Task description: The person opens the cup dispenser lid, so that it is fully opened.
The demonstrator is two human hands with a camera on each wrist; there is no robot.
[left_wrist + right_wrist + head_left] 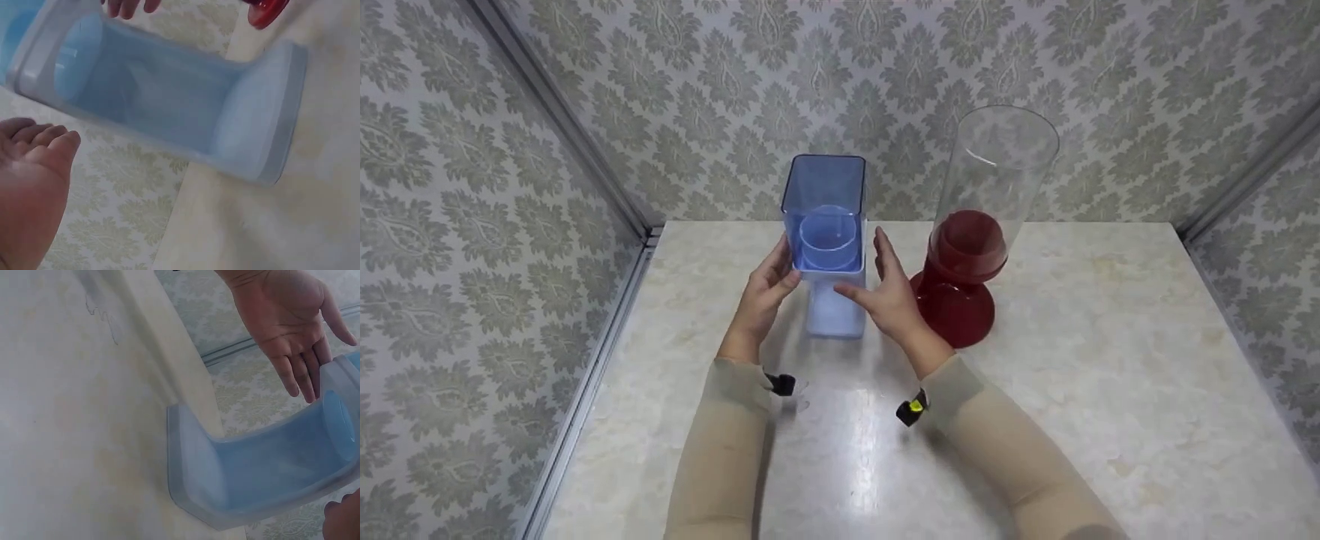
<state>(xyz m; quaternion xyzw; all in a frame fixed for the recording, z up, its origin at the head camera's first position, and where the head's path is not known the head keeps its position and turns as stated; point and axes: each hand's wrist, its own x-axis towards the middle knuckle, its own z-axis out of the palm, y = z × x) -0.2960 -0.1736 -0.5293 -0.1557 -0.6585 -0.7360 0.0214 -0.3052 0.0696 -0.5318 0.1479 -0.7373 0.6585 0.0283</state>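
Observation:
A blue dispenser [837, 309] stands upright on the table, with a clear blue square container [826, 180] on top, a round cup-shaped part inside it and an open-fronted stand below. My left hand [765, 292] is at the left side of the container, fingers extended; whether it touches I cannot tell. In the right wrist view, the palm of that left hand [292, 332] faces the dispenser [264, 464]. My right hand [889, 296] is spread on the other side, thumb apart from the fingers, a small gap between it and the container.
Right beside my right hand stands a red dispenser [960, 311] with a tall clear cylinder [997, 169] on top. Patterned wall panels [825, 90] enclose the pale marbled table [1110, 360] at the back and sides. Each wrist wears a small black camera.

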